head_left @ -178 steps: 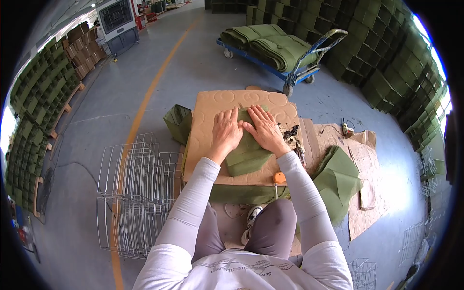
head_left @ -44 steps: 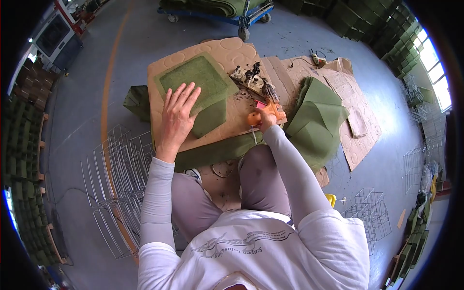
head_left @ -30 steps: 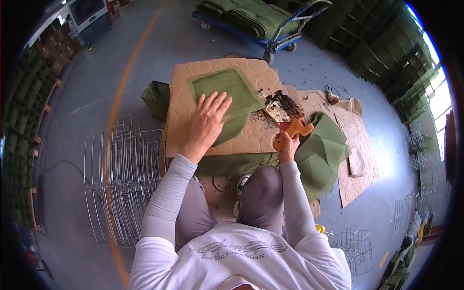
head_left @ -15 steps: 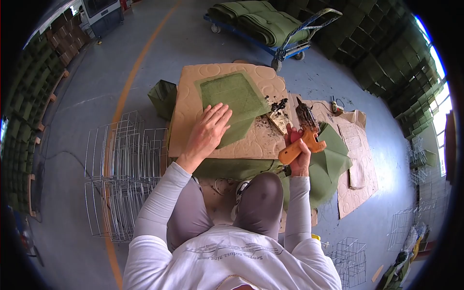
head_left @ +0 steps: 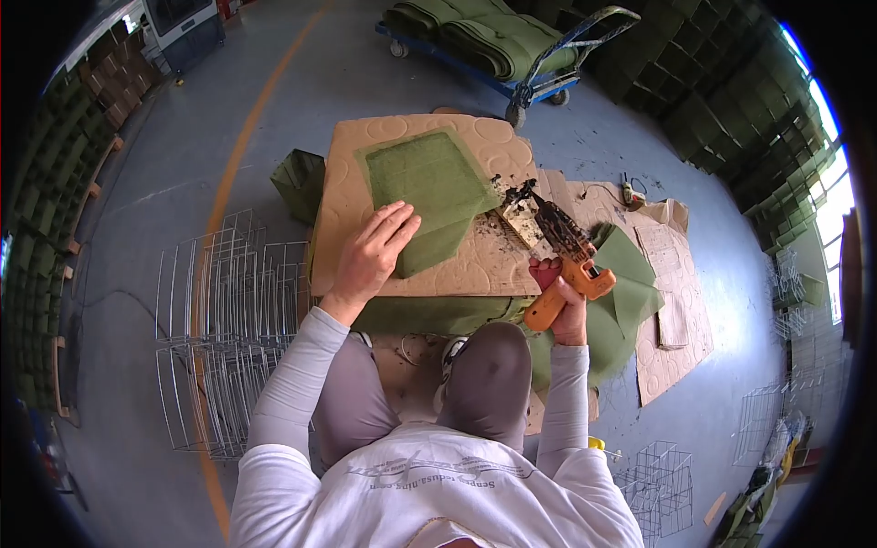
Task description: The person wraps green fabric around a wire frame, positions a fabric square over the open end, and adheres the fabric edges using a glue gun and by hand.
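Note:
My left hand [head_left: 373,254] lies with fingers stretched over the lower left part of a green fabric piece [head_left: 427,183]. The fabric is folded and flat on a cardboard sheet [head_left: 352,247]. In my right hand [head_left: 568,306] is an orange glue gun [head_left: 548,306] with a dark, crusted front end. Its nozzle points up and left, close to a pale block [head_left: 521,226] smeared with black residue at the cardboard's right side. Whether the nozzle touches the block I cannot tell.
Wire frames [head_left: 228,338] stand on the floor at left. A green fabric box [head_left: 300,183] sits beside the cardboard. More green fabric [head_left: 617,301] and cardboard [head_left: 676,274] lie at right. A blue cart [head_left: 512,87] carries green rolls at the back.
The glue gun's front end has swung left and toward the smeared block. My left hand stays on the fabric, and the whole view has shifted slightly.

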A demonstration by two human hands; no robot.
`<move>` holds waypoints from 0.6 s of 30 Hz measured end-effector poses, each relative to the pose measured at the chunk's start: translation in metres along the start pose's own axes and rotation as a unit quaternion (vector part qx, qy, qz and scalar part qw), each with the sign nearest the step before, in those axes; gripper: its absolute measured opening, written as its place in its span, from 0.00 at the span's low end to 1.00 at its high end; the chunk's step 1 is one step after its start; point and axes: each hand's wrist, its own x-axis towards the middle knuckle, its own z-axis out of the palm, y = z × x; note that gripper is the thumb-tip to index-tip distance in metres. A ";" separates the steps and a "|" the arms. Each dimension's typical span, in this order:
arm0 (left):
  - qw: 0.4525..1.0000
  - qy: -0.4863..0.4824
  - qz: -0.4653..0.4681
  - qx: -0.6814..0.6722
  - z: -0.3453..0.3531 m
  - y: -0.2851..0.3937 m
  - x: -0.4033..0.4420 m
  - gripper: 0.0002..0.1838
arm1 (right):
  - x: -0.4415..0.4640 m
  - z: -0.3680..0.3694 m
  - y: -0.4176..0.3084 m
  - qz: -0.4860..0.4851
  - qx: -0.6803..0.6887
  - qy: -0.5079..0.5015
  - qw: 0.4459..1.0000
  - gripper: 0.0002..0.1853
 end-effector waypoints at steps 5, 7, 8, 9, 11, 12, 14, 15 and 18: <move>1.000 0.014 -0.007 -0.016 0.002 0.001 0.002 0.17 | -0.008 0.003 -0.001 -0.002 -0.016 -0.022 1.000 0.18; 1.000 0.026 -0.006 -0.012 0.002 0.004 0.006 0.16 | -0.011 -0.001 -0.002 0.012 -0.045 -0.044 0.998 0.19; 0.999 0.030 -0.014 -0.019 0.000 0.007 0.007 0.16 | -0.013 -0.002 -0.003 0.015 -0.046 -0.044 0.998 0.19; 0.999 0.032 -0.021 -0.027 -0.002 0.009 0.009 0.15 | -0.016 0.000 -0.003 0.022 -0.059 -0.051 0.997 0.19; 0.999 0.034 -0.024 -0.032 -0.004 0.012 0.013 0.14 | -0.021 0.006 -0.004 0.031 -0.080 -0.055 0.995 0.20; 0.998 0.038 -0.025 -0.036 -0.005 0.013 0.015 0.13 | -0.023 0.009 -0.004 0.034 -0.080 -0.053 0.995 0.20; 0.998 0.030 -0.034 -0.048 -0.007 0.014 0.020 0.12 | -0.028 0.013 -0.004 0.062 -0.103 -0.051 0.991 0.21; 0.997 0.026 -0.042 -0.058 -0.007 0.014 0.021 0.11 | -0.031 0.014 -0.004 0.076 -0.117 -0.054 0.989 0.21; 0.996 0.044 -0.054 -0.053 -0.002 0.013 0.023 0.09 | -0.032 0.016 0.004 0.086 -0.117 -0.078 0.986 0.20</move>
